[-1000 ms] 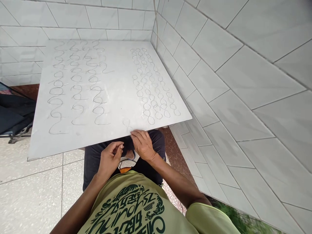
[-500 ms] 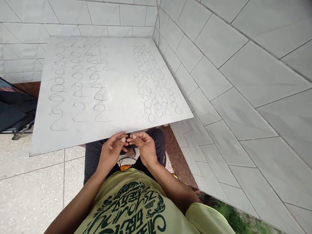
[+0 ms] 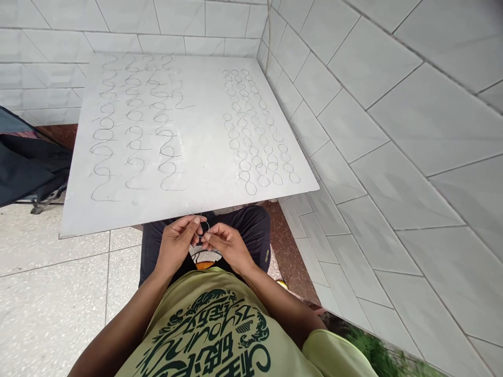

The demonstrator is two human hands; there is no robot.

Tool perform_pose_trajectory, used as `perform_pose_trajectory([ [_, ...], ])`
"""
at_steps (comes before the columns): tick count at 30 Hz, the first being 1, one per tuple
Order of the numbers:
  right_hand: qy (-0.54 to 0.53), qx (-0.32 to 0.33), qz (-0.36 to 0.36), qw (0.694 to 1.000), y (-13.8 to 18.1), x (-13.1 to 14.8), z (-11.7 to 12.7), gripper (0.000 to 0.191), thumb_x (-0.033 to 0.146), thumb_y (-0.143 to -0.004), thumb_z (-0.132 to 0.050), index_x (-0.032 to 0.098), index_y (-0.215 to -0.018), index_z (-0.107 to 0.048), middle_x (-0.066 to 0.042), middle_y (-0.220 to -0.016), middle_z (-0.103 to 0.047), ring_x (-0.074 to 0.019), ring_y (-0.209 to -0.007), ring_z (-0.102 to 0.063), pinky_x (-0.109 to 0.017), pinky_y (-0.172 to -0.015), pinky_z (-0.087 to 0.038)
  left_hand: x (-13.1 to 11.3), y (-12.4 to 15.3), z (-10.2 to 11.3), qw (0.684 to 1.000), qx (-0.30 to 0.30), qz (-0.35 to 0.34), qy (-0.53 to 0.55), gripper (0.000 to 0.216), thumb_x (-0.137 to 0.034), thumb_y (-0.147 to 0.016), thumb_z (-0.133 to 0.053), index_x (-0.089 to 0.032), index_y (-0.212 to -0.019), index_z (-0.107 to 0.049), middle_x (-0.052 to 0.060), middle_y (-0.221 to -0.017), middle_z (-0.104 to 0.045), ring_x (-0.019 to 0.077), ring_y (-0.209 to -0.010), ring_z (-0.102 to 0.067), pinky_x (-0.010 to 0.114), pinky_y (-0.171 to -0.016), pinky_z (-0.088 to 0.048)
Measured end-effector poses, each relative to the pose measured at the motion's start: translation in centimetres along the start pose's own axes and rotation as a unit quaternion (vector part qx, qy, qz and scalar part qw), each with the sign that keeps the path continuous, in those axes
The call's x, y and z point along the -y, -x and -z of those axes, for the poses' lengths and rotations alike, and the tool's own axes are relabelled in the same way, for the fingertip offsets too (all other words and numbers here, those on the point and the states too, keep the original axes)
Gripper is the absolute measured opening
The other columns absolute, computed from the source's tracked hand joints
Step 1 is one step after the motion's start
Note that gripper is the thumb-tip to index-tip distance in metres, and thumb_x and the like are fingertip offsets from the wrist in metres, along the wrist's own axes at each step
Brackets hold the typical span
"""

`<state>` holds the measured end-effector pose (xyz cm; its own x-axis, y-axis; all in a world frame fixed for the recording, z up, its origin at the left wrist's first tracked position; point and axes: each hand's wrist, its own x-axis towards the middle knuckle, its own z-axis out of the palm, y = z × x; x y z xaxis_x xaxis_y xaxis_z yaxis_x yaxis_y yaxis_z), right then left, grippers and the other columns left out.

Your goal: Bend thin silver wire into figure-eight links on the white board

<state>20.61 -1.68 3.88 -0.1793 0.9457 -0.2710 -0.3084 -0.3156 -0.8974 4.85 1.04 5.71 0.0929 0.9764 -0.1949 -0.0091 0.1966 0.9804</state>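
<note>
Over my lap, just below the near edge of the white board (image 3: 212, 157), a thin bent wire (image 3: 209, 225) curves in a loop between my fingers. My left hand (image 3: 178, 238) pinches it between thumb and forefinger, near its upper end. My right hand (image 3: 226, 243) pinches the lower right part of the loop. Both hands are close together, and the wire's ends are too fine to follow fully. On the board's left lie rows of S-shaped wires (image 3: 168, 152). On its right lie several figure-eight wire pieces (image 3: 250, 178).
Tiled walls (image 3: 373, 173) border the board at the back and right. A dark folded fabric item with a metal frame (image 3: 35, 167) stands at the left. My legs (image 3: 255, 225) are under the board's near edge. Speckled floor (image 3: 47, 283) shows below left.
The wire now shows as an open round loop between my hands. My right hand has moved slightly lower and its fingers have shifted along the wire. The camera view has turned slightly left.
</note>
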Motion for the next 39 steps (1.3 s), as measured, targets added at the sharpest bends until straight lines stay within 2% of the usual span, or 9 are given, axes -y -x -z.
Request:
perform_pose_trajectory([
  [3, 0.019, 0.040, 0.003, 0.999, -0.5, 0.9, 1.3, 0.035, 0.051, -0.085, -0.078, 0.019, -0.090, -0.069, -0.004, -0.084, -0.075, -0.0159, -0.071, -0.068, -0.029, -0.065, -0.051, 0.0, 0.0, 0.4, 0.999, 0.027, 0.008, -0.018, 0.031, -0.045, -0.094, -0.068, -0.018, -0.106, -0.079, -0.002, -0.062, -0.054, 0.0098, -0.052, -0.045, 0.022, -0.048, -0.036],
  [6, 0.054, 0.019, 0.037, 0.998, -1.6, 2.4, 2.7, 0.038, 0.056, -0.088, -0.073, 0.019, -0.097, -0.070, -0.005, -0.089, -0.075, -0.0169, -0.074, -0.069, -0.029, -0.067, -0.052, -0.4, 0.1, 0.8, 0.995, 0.065, 0.005, -0.070, 0.031, -0.045, -0.094, -0.066, -0.019, -0.105, -0.079, -0.004, -0.056, -0.050, 0.0098, -0.049, -0.040, 0.022, -0.046, -0.033],
  [12, 0.087, 0.080, 0.030, 0.993, -3.3, 3.5, 3.4, 0.039, 0.056, -0.084, -0.077, 0.019, -0.096, -0.072, -0.003, -0.082, -0.074, -0.0151, -0.066, -0.065, -0.029, -0.063, -0.050, -1.4, -0.3, 1.5, 0.969, 0.143, -0.051, -0.193, 0.030, -0.044, -0.095, -0.063, -0.020, -0.092, -0.080, 0.000, -0.070, -0.067, 0.0129, -0.061, -0.054, 0.023, -0.056, -0.045],
  [16, 0.042, 0.047, 0.029, 0.998, -3.3, 2.6, 2.4, 0.037, 0.055, -0.082, -0.078, 0.019, -0.088, -0.074, -0.003, -0.077, -0.074, -0.0144, -0.061, -0.064, -0.028, -0.059, -0.050, -0.9, -0.6, 2.1, 0.969, 0.143, -0.065, -0.189, 0.030, -0.045, -0.094, -0.064, -0.019, -0.093, -0.080, 0.004, -0.087, -0.076, 0.0182, -0.077, -0.065, 0.028, -0.070, -0.053],
  [26, 0.004, -0.038, 0.050, 0.998, -3.5, 0.8, 1.4, 0.030, 0.043, -0.082, -0.078, 0.019, -0.101, -0.076, 0.000, -0.073, -0.073, -0.0133, -0.058, -0.063, -0.027, -0.056, -0.049, 0.1, -0.7, 2.3, 0.988, 0.101, -0.033, -0.113, 0.024, -0.043, -0.086, -0.075, -0.019, -0.087, -0.076, 0.006, -0.088, -0.075, 0.0199, -0.083, -0.069, 0.033, -0.080, -0.057],
  [30, 0.013, -0.048, 0.029, 0.998, -3.6, 0.7, 1.6, 0.030, 0.043, -0.081, -0.077, 0.018, -0.098, -0.078, 0.001, -0.068, -0.069, -0.0113, -0.052, -0.057, -0.026, -0.053, -0.045, -0.4, 0.2, 2.3, 0.983, 0.150, -0.032, -0.100, 0.039, -0.039, -0.085, -0.078, -0.021, -0.119, -0.071, 0.008, -0.102, -0.074, 0.0210, -0.088, -0.070, 0.037, -0.082, -0.060],
  [33, 0.006, -0.027, -0.011, 1.000, -3.6, 0.9, 1.7, 0.032, 0.042, -0.078, -0.079, 0.016, -0.096, -0.078, 0.002, -0.063, -0.067, -0.0093, -0.047, -0.052, -0.025, -0.049, -0.042, -0.6, 0.7, 2.6, 0.967, 0.169, -0.087, -0.172, 0.070, -0.032, -0.086, -0.076, -0.031, -0.152, -0.050, 0.011, -0.130, -0.065, 0.0235, -0.101, -0.069, 0.039, -0.086, -0.062],
  [36, -0.011, 0.019, -0.052, 0.998, -3.6, 1.2, 1.8, 0.036, 0.038, -0.075, -0.082, 0.015, -0.102, -0.076, 0.003, -0.061, -0.066, -0.0082, -0.045, -0.050, -0.023, -0.046, -0.039, -0.7, 0.7, 3.0, 0.939, 0.189, -0.137, -0.254, 0.068, -0.027, -0.093, -0.066, -0.038, -0.156, -0.045, 0.010, -0.153, -0.049, 0.0259, -0.115, -0.065, 0.039, -0.090, -0.061],
  [39, -0.046, 0.063, -0.093, 0.993, -3.4, 1.3, 1.7, 0.042, 0.034, -0.071, -0.086, 0.016, -0.106, -0.071, 0.005, -0.058, -0.065, -0.0084, -0.045, -0.049, -0.022, -0.045, -0.038, -0.6, 0.1, 3.3, 0.920, 0.182, -0.206, -0.281, 0.043, -0.026, -0.099, -0.057, -0.033, -0.141, -0.064, 0.008, -0.151, -0.053, 0.0268, -0.128, -0.060, 0.042, -0.103, -0.055],
])
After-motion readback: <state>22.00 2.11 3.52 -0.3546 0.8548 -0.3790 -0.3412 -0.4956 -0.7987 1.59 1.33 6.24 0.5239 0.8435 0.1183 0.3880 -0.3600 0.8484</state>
